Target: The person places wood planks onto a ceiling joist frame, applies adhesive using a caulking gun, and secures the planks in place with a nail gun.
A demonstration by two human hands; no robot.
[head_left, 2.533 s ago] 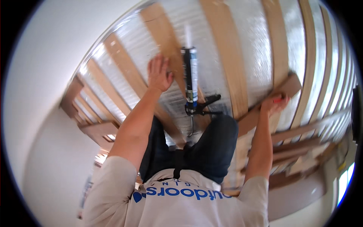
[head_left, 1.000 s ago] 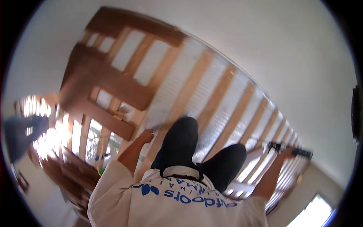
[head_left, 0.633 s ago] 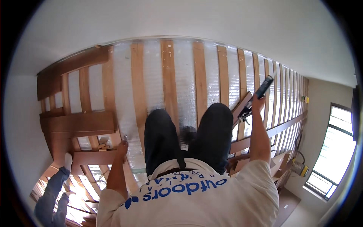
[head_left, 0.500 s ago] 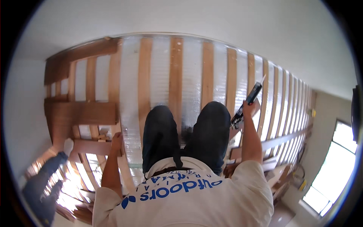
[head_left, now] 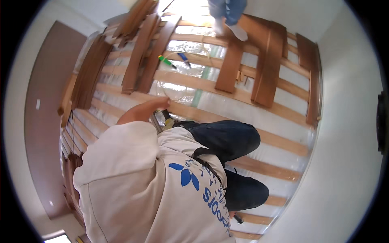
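My left arm reaches out over the pale wooden battens, and my left hand point(head_left: 162, 103) hovers near one of them with its fingers curled and nothing visible in them. Just beside it, by my shoe, lies a dark and yellow object point(head_left: 167, 119) that I cannot make out. My right hand point(head_left: 232, 214) is low beyond my knees, mostly hidden by my shirt and leg. Next to it shows a short dark end of the caulking gun point(head_left: 238, 219); the rest is out of sight. I crouch on battens point(head_left: 265, 168) laid over silvery-white sheeting point(head_left: 227, 106).
Dark brown floorboards point(head_left: 268, 65) lie across the battens ahead, and more boards point(head_left: 139, 56) are stacked at left. A green-handled tool point(head_left: 166, 61), a blue-handled tool point(head_left: 184, 60) and a pale hose lie between. Another person's jeans-clad legs point(head_left: 229, 11) stand at the top. A white wall point(head_left: 344, 133) rises at right.
My view has swung round to the left, bringing the boards and the other person ahead. My right hand and most of the caulking gun have passed behind my body. My left hand has left the board's edge.
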